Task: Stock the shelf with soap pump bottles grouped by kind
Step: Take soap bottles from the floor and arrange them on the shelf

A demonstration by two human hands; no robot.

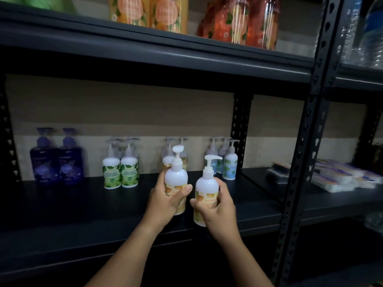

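Both hands (165,200) (217,210) grip orange-label bottles (176,177) (207,187) (upright) above shelf (103,204) front.

A shop stockroom: dark metal shelving (186,50) lined with grouped soap bottles (120,172).

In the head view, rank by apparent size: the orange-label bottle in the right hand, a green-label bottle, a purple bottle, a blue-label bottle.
1. Orange-label bottle in the right hand: largest, though nearest the camera, so unsure.
2. Purple bottle.
3. Green-label bottle.
4. Blue-label bottle: looks close to the green one; it stands farther back, so true size may match.
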